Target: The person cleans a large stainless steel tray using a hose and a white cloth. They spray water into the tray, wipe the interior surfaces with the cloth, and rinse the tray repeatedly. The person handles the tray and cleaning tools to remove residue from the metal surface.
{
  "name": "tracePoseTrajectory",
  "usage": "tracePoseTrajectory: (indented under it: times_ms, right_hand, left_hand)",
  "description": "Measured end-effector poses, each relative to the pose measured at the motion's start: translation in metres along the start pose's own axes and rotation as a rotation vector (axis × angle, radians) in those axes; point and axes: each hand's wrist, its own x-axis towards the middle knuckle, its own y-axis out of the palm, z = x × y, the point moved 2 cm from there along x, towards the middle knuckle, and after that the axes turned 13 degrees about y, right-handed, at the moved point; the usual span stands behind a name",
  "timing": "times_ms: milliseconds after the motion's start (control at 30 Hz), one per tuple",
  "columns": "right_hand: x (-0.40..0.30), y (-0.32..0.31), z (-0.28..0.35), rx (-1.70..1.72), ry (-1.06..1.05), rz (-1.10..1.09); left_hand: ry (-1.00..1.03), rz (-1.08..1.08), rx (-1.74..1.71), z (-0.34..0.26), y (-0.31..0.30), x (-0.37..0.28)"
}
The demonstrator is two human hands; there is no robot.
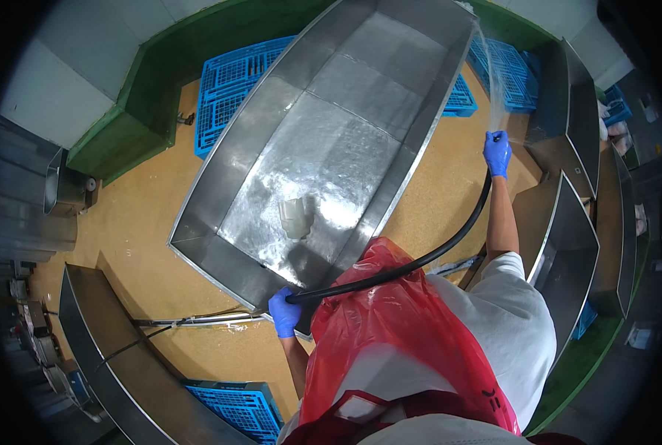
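Observation:
Water (496,83) sprays from the end of a black rubber hose (436,251) at my right hand (498,153), which is closed around it in a blue glove. The spray passes by the far right corner of a large stainless steel tub (359,117). My left hand (285,312), also in a blue glove, grips the hose lower down, beside the tub's near end. Inside the tub, towards the near end, lies a translucent whitish plastic piece (294,219); its exact kind is unclear. The hose crosses in front of a red plastic apron (386,328) on my body.
Blue plastic pallets (220,92) lie beyond the tub, with another (239,409) at the lower left. More metal tubs stand at the right (567,256) and lower left (125,345). Pipes (214,320) run along the tan floor (136,222). A green ledge (125,133) borders the wall.

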Motion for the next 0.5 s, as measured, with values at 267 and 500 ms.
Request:
tracePoseTrajectory:
  times_ms: [267,500]
  right_hand:
    - [0.0028,-0.005,0.0037,-0.032,-0.041,-0.045]
    - [0.0058,-0.0036,0.0005,-0.022,0.011,-0.001]
  left_hand:
    - [-0.007,0.002,-0.002,-0.0009,0.0009,0.0015]
    - [-0.015,0.018,0.018,0.0026,0.002,0.0023]
